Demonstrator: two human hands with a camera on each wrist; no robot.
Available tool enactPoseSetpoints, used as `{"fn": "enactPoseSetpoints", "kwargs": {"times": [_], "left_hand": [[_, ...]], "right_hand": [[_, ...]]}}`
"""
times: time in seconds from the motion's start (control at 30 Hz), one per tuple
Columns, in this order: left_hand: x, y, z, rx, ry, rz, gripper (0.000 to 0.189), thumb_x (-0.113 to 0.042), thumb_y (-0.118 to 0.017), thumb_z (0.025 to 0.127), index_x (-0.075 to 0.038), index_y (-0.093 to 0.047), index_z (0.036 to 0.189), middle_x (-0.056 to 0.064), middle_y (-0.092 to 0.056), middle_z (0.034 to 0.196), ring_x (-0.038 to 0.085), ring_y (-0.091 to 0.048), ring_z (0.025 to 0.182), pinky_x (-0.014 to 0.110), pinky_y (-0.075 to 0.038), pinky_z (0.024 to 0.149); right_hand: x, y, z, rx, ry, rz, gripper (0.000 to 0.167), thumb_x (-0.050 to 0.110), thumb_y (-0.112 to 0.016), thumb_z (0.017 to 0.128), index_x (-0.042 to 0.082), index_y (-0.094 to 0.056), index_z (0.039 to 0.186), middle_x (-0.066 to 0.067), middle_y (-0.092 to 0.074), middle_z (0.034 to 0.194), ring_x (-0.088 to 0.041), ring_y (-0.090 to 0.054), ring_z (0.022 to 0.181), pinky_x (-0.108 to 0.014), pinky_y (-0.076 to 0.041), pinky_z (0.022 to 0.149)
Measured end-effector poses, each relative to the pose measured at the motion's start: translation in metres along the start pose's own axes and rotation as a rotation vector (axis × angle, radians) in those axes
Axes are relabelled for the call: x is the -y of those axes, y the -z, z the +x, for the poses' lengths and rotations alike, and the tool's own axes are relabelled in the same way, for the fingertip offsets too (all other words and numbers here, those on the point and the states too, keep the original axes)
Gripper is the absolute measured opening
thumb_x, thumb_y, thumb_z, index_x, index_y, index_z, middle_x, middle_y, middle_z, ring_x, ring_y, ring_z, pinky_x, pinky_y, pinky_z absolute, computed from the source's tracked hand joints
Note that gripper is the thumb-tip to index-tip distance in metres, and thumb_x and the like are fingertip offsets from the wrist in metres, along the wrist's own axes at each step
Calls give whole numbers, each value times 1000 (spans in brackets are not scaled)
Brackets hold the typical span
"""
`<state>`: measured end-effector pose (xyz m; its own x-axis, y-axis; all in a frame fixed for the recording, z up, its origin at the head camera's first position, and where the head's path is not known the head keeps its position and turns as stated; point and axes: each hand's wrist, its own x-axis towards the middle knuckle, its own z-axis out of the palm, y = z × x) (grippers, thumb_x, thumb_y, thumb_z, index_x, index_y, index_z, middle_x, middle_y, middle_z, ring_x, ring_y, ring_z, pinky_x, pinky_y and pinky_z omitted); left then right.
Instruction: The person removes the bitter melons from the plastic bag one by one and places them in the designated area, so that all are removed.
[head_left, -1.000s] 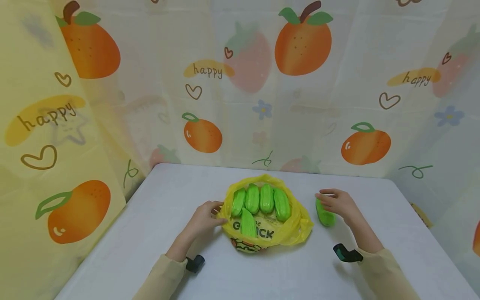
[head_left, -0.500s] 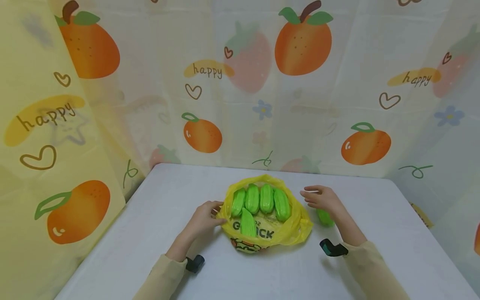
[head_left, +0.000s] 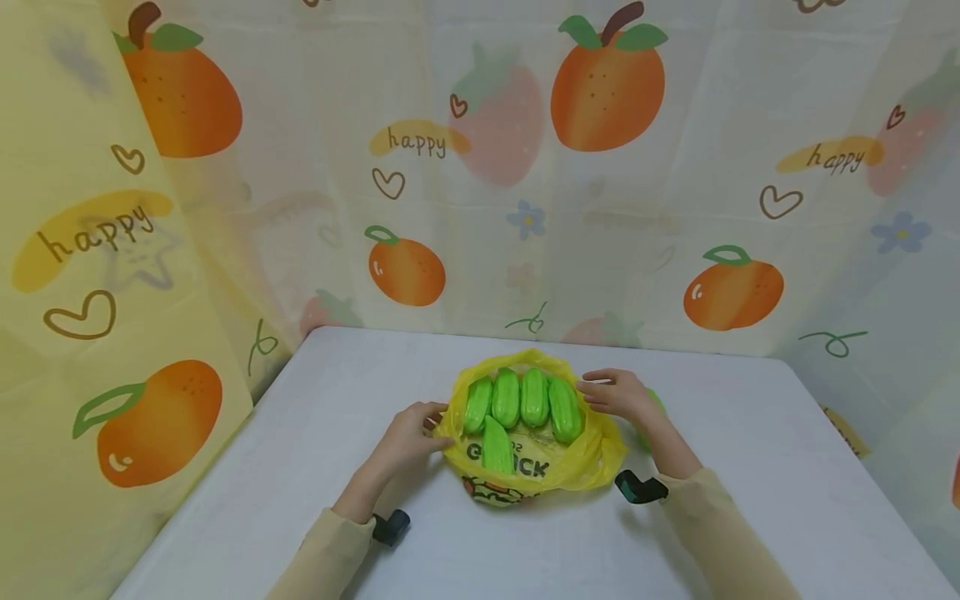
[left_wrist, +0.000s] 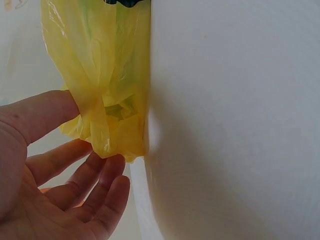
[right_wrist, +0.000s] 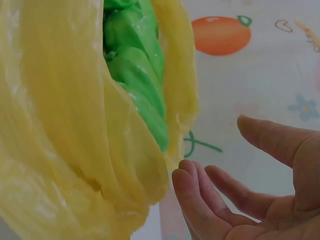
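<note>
A yellow plastic bag [head_left: 600, 467] stands on the table with its mouth wide and dark lettering visible inside. Several glossy green cucumber-like pieces [head_left: 535, 398] are in it; most stand in a row along the back, and one leans at the front. At the bag's left side, my left hand [head_left: 408, 433] touches the plastic with thumb and loosely bent fingers. The right hand [head_left: 618, 394] reaches to the right rim with its fingers spread and nothing in them. In the right wrist view, its fingertips [right_wrist: 185, 172] are close beside the bag; contact is unclear.
Another green cucumber-like piece [head_left: 654, 400] lies on the white table [head_left: 360, 367] to the right, mostly hidden behind my right hand and forearm. A fruit-printed curtain [head_left: 330, 167] hangs behind the table and along both sides.
My right hand has moved left from over the loose green cucumber-like piece to the bag's right rim, carrying nothing. The left hand and the bag have stayed in place.
</note>
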<state>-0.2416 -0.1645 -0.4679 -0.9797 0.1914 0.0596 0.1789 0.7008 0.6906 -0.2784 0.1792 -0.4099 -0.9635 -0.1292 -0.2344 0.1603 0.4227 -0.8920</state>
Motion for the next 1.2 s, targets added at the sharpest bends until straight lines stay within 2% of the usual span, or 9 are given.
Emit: {"fn": "enactPoseSetpoints", "kwargs": {"times": [0.33, 0.57, 0.93, 1.1, 1.2], "left_hand": [[0, 0, 0, 5, -4, -13, 56, -19, -79, 76, -5, -58, 126, 6, -63, 104, 20, -60, 93, 38, -52, 81], [1, -1, 0, 8, -6, -20, 56, -19, -79, 76, -5, -58, 126, 6, -62, 104, 20, -60, 92, 38, -52, 81], [1, 0, -1, 6, 0, -8, 56, -19, -79, 76, -5, -58, 126, 6, -63, 104, 20, -60, 92, 38, -52, 81], [1, 0, -1, 10, 5, -10, 56, -19, -79, 76, -5, -58, 126, 6, -62, 103, 20, -60, 92, 38, -52, 81], [1, 0, -1, 12, 5, -11, 56, -20, -79, 76, -5, -58, 127, 6, -62, 104, 20, -60, 92, 38, -52, 81]], "right_hand": [[-2, -13, 7, -7, -20, 20, 54, 22, -62, 92, -10, -46, 133, -32, -52, 127, -34, -62, 107, -37, -53, 89], [-5, -16, 9, -18, -44, 6, 53, 21, -62, 92, -9, -46, 133, -32, -51, 129, -37, -59, 111, -36, -54, 88], [-9, -17, 8, -9, -54, -68, 53, 19, -64, 91, -11, -47, 131, -34, -50, 128, -37, -62, 107, -37, -55, 85], [-8, -17, 10, 0, -75, -114, 55, 20, -65, 89, -10, -48, 131, -31, -52, 127, -31, -66, 101, -33, -56, 81], [-8, -17, 11, -5, -90, -182, 55, 24, -66, 88, -7, -51, 130, -28, -56, 125, -25, -68, 93, -31, -56, 79]]}}
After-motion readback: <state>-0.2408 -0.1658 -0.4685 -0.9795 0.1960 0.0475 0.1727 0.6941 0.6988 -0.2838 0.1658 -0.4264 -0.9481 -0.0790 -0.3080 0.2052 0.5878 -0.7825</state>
